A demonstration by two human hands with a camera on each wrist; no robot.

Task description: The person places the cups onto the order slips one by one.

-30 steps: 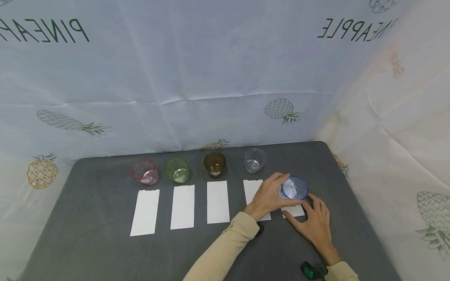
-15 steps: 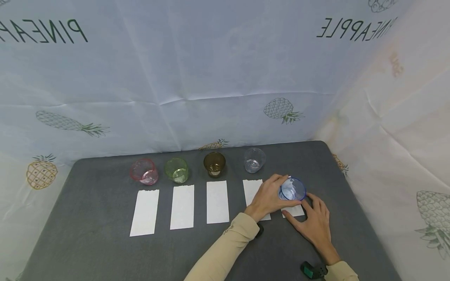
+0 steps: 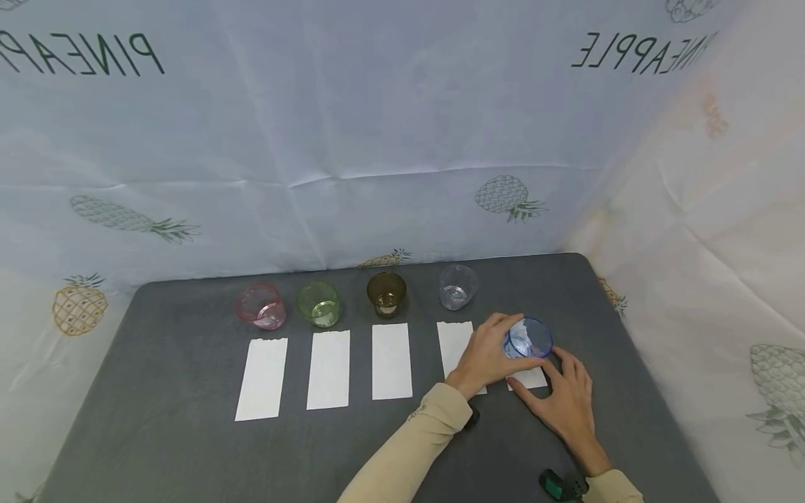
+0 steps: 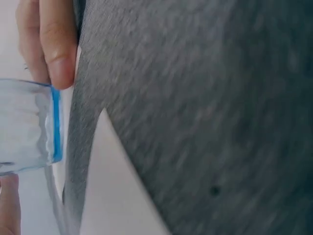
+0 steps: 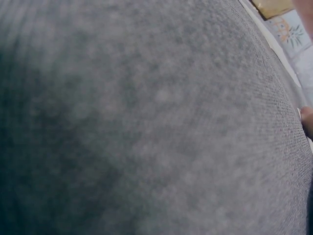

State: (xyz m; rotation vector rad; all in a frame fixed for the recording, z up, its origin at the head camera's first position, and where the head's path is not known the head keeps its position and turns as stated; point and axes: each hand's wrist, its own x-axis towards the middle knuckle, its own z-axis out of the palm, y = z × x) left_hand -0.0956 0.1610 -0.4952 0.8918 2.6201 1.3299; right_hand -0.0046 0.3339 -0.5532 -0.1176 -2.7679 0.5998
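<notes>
My left hand (image 3: 484,356) grips a clear blue drinking glass (image 3: 530,339) between thumb and fingers. The glass is at the far part of the rightmost white paper strip (image 3: 530,378); whether it touches the paper cannot be told. In the left wrist view the glass (image 4: 24,129) shows sideways, its blue base close to the table. My right hand (image 3: 566,402) is just in front of the glass, thumb and index finger spread apart, the thumb by the strip's left edge. Whether its index finger touches the glass is unclear. Only a fingertip (image 5: 307,120) shows low in the right wrist view.
Along the back of the dark table (image 3: 189,377) stand a pink glass (image 3: 260,307), a green glass (image 3: 318,304), a brown glass (image 3: 386,293) and a clear glass (image 3: 458,286). Several white paper strips (image 3: 261,379) lie in a row before them. A pineapple-print curtain (image 3: 352,126) hangs behind.
The hands and the blue glass keep nearly the same place over the strip. The glass shifts only slightly, and the whole view moves a little.
</notes>
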